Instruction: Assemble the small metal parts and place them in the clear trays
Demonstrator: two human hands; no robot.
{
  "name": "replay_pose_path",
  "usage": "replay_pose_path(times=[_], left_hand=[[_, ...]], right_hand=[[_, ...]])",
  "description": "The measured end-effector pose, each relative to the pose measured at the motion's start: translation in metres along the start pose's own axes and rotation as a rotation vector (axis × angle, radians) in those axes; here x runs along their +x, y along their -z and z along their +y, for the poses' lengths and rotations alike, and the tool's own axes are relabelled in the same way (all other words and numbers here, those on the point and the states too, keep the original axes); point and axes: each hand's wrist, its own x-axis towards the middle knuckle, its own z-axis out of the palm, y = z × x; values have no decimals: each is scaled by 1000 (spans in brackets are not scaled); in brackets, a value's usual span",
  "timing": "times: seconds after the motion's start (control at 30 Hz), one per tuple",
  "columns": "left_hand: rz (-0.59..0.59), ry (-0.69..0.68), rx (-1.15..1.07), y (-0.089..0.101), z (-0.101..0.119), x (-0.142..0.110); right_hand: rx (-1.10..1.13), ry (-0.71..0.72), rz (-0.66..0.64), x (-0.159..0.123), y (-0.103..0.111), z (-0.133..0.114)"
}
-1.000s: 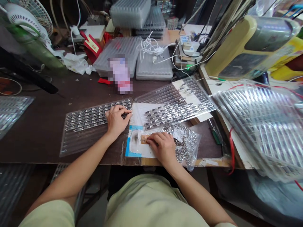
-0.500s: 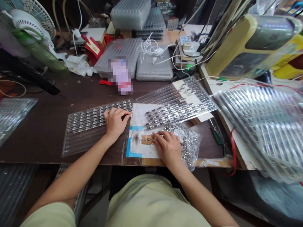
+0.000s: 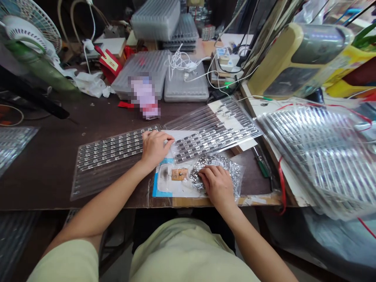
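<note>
My left hand [image 3: 156, 148] hovers over the right end of the left plastic tray [image 3: 88, 184], which carries rows of small dark connectors [image 3: 114, 147]. Its thumb and forefinger are pinched together by the left end of a second clear tray [image 3: 188, 126], partly filled with similar parts. Whatever the pinch holds is too small to make out. My right hand [image 3: 219, 182] has its fingers closed at a clear bag of small shiny metal parts [image 3: 202, 162]; its fingertips touch the pile, and what they grip is hidden. Left of it, a small brown block [image 3: 177, 174] lies on a white-and-blue sheet [image 3: 161, 192].
Stacked clear trays [image 3: 317, 149] stand at the right, beside a green-handled screwdriver [image 3: 262, 167]. Behind are more plastic trays [image 3: 186, 88], a tangle of white cable [image 3: 182, 64], and a cream-coloured machine [image 3: 273, 62]. A fan [image 3: 32, 27] is at the back left.
My left hand has moved right, from the left tray toward the second tray's end. My right hand has left the brown block and gone right to the metal parts. The camera view has shifted slightly.
</note>
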Motion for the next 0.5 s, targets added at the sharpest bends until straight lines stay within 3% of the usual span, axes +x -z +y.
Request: replay_pose_path(times=[0.1, 0.2, 0.27, 0.37, 0.43, 0.5], left_hand=[[-75, -19, -30, -10, 12, 17], [-67, 27, -154, -8, 9, 17], [-61, 115, -386, 0, 2, 4], [-170, 255, -774, 13, -6, -29], [-251, 313, -890, 17, -5, -53], [-260, 324, -867, 16, 0, -74]], right_hand=[[113, -29, 40, -3, 0, 2], [212, -43, 67, -5, 0, 3], [253, -42, 67, -5, 0, 3], [284, -32, 57, -2, -1, -1], [294, -25, 51, -1, -2, -4], [307, -17, 45, 0, -4, -7]])
